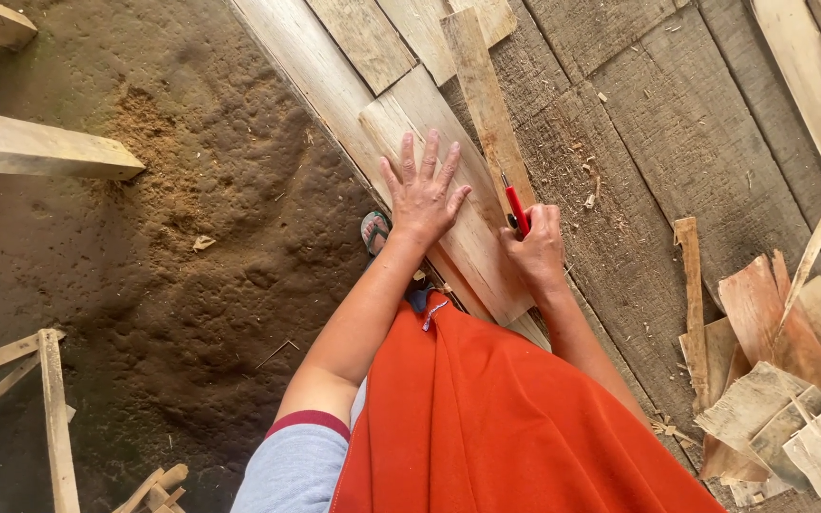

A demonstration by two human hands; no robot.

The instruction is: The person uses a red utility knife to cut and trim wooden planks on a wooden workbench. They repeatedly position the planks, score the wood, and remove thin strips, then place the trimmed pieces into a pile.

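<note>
My left hand lies flat with fingers spread on a pale wooden board that rests on a rough plank surface. My right hand grips a red pen, its tip touching the edge where that board meets a narrower strip of wood lying over it. An orange cloth covers my front below the hands.
Several wood offcuts are piled at the right. Long grey planks form the work surface. Earth floor with sawdust lies left, with timber pieces and a wooden frame. A sandalled foot shows by the board.
</note>
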